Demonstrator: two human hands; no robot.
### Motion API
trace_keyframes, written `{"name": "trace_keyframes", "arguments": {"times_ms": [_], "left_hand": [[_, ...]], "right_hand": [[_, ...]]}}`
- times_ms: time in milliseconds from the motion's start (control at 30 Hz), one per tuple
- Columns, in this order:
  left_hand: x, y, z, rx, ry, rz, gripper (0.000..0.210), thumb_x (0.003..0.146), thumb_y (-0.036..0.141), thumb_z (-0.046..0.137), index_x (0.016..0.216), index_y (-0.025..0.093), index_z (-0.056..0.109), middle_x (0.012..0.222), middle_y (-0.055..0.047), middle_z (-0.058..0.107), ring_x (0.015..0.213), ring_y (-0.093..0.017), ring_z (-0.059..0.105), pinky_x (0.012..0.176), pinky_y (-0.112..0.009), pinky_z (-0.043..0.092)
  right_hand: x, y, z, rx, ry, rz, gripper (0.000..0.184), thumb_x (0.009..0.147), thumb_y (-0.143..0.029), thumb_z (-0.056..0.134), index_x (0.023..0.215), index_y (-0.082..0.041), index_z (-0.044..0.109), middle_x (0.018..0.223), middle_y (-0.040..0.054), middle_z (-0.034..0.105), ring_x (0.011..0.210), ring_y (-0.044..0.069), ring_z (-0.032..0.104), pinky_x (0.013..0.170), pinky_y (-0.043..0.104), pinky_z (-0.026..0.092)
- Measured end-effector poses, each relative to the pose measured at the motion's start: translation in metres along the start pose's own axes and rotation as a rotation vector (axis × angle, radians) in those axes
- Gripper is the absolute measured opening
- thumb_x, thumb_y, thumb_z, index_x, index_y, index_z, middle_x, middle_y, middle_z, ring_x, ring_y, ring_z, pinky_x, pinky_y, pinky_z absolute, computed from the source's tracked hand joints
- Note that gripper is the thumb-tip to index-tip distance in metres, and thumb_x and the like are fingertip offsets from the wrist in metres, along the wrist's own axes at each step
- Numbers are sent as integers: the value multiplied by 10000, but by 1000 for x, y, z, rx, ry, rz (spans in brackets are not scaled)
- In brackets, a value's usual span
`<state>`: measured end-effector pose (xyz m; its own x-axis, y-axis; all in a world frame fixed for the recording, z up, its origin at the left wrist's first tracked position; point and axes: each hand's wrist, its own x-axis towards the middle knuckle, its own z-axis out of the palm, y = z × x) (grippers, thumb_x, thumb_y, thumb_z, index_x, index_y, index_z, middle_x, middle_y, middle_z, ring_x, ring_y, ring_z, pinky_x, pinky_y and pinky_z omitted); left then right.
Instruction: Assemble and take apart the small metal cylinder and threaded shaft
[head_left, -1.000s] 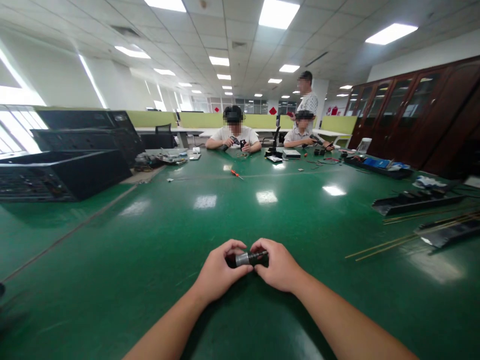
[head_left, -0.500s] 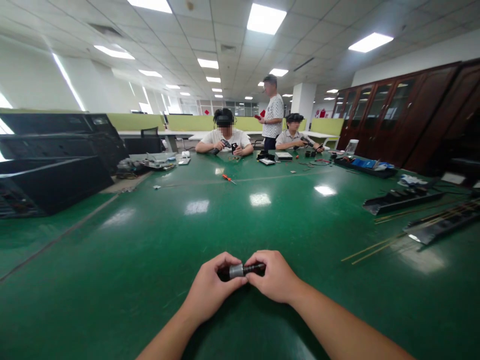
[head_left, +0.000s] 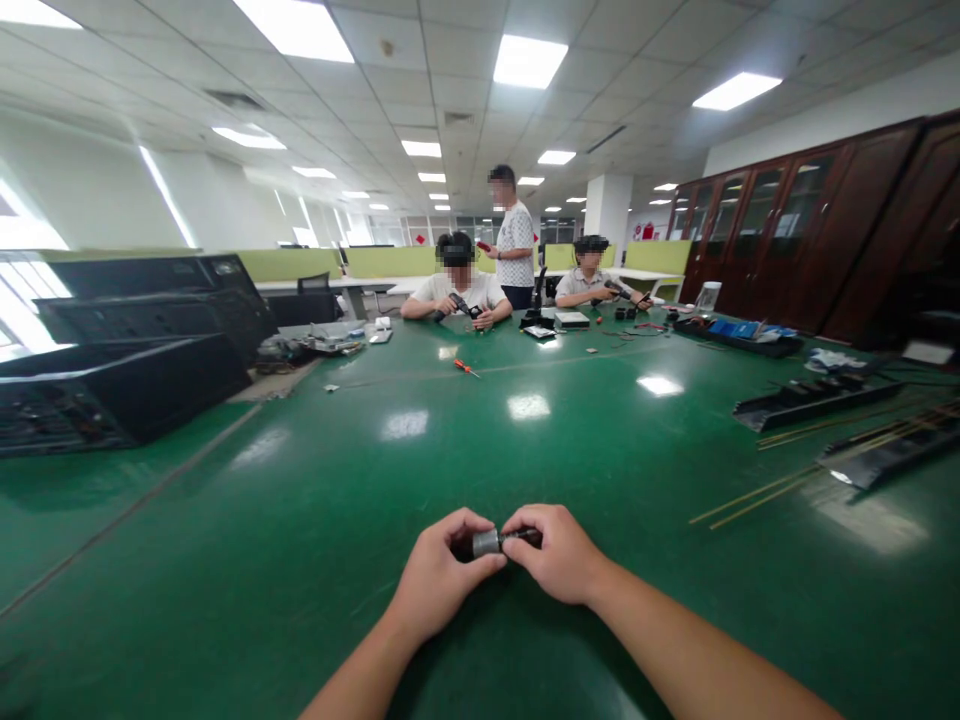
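Observation:
Between my two hands lies a small cylindrical part, with a silver body (head_left: 486, 543) and a thinner dark section running right; it looks like a small motor, but its exact kind is unclear. Thumb and fingers of my left hand (head_left: 442, 565) are wrapped around the silver body and its dark left end. My right hand (head_left: 559, 555) pinches the thinner dark section, its fingertips close to the left ones. The part is held level just over the green table (head_left: 315, 540). Its right end is partly hidden by my right fingers.
An orange screwdriver (head_left: 466, 368) lies farther up the table. Black computer cases (head_left: 172, 390) stand at left. Thin brass-coloured rods (head_left: 757, 497) and black trays (head_left: 814, 400) lie at right. Two people (head_left: 459, 290) sit opposite handling tools; a third (head_left: 516, 240) stands behind.
The view has shifted slightly, so my hands appear a little farther right. My right fingertips now cover more of the thin section beside the silver body. The standing person has moved left.

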<state>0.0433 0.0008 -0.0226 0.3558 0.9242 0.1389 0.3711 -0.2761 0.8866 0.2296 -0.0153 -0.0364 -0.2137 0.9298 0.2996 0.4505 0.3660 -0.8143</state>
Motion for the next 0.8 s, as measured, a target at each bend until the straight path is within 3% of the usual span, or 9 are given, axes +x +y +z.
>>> {"name": "trace_keyframes", "arguments": {"times_ms": [800], "left_hand": [[0, -4, -1, -18, 40, -1, 253, 668, 247, 776, 876, 172, 653, 819, -29, 686, 791, -211, 628, 737, -304, 458]], "right_hand": [[2, 0, 1, -46, 27, -29, 112, 821, -249, 624, 836, -203, 726, 803, 7, 710, 756, 154, 629, 677, 240, 411]]}}
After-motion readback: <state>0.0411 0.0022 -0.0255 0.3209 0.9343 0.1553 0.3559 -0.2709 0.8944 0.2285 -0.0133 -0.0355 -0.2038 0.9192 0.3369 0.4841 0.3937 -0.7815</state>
